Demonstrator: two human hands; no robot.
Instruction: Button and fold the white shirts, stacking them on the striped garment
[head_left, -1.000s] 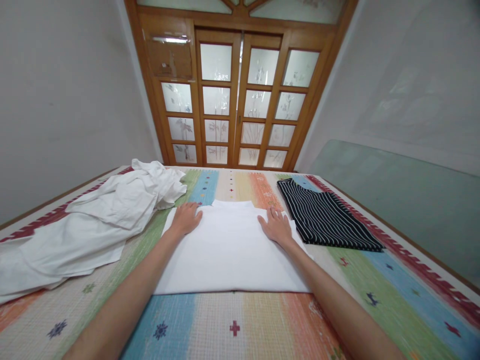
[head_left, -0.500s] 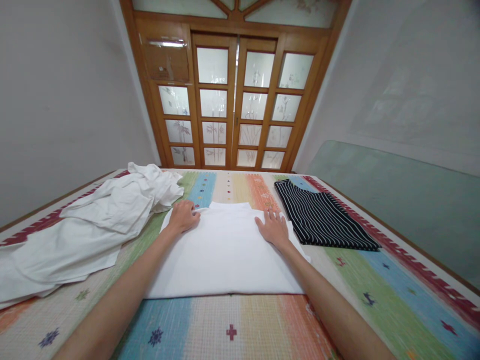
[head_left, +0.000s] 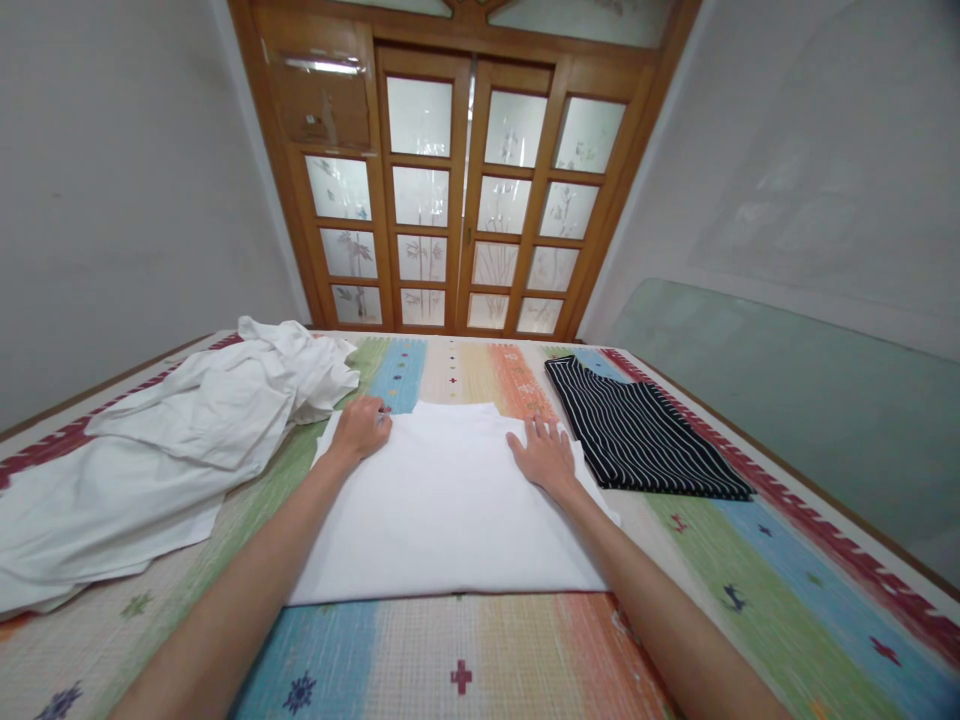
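A folded white shirt (head_left: 450, 510) lies flat before me, a narrow strip of it sticking out past the far edge. At its far left corner my left hand (head_left: 362, 428) is closed, with curled fingers at the cloth's edge; the fingertips are partly hidden. My right hand (head_left: 544, 455) rests palm down near the far right corner, fingers spread on the fabric.
A loose heap of white cloth (head_left: 202, 430) lies to the left. On the right is a folded black-and-white striped garment (head_left: 645, 430). The surface wears a colourful striped cover (head_left: 525, 650). Beyond stand wood-framed glass doors (head_left: 465, 200).
The view has tilted down and shifted slightly. My left fingers have shifted a little at the far left edge, where a raised ridge of fabric has flattened. My right hand stays put.
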